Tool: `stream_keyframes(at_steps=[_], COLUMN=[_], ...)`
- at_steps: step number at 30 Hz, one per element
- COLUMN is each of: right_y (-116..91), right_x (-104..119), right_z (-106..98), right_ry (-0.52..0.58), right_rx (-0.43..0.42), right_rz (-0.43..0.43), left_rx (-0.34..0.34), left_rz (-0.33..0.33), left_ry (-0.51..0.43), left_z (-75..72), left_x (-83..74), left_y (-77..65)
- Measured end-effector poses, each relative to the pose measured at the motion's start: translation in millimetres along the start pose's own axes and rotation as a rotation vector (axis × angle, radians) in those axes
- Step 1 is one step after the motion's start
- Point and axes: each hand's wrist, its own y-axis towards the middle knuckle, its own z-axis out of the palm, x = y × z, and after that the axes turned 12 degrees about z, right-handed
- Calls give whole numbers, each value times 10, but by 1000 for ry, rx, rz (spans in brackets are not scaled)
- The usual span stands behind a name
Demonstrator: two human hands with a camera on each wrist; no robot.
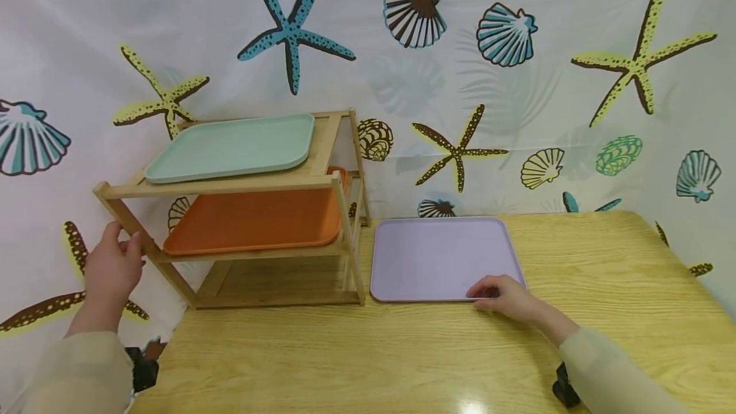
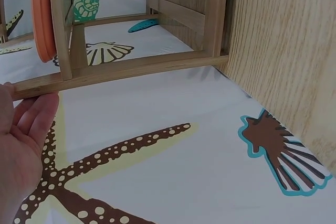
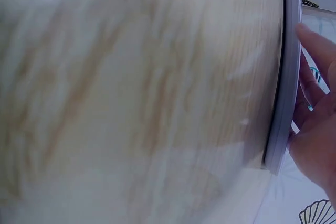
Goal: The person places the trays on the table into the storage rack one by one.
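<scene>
A three-level wooden rack [image 1: 276, 298] stands at the left of the table. My left hand [image 1: 112, 264] grips its left front post, and in the left wrist view its fingers [image 2: 44, 111] curl around that post [image 2: 131, 70]. On the rack's top level lies a mint-green tray [image 1: 236, 145], with an orange tray [image 1: 259, 219] on the middle level. A purple tray [image 1: 437, 257] lies flat on the table right of the rack. My right hand [image 1: 508, 299] pinches its front rim near the right corner, fingers over the inner side and thumb outside.
The wood-grain table [image 1: 374, 350] extends in front of the rack and to the right of the purple tray. A white curtain [image 1: 535, 101] printed with starfish and shells hangs close behind and along the sides. The rack's bottom level [image 1: 270, 276] shows below the orange tray.
</scene>
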Motion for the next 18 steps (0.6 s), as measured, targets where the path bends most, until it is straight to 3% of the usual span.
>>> stream_keyframes(at_steps=[9,18], right_y=[-65,-370], right_x=[29,-4], right_z=[41,86], right_ry=[-28,3], right_rx=[2,70], right_rz=[2,-33], left_rx=[-14,-27], left_rz=[-11,13], left_ry=[8,17], left_z=[15,23], left_x=[-20,-21], left_y=[-16,-13])
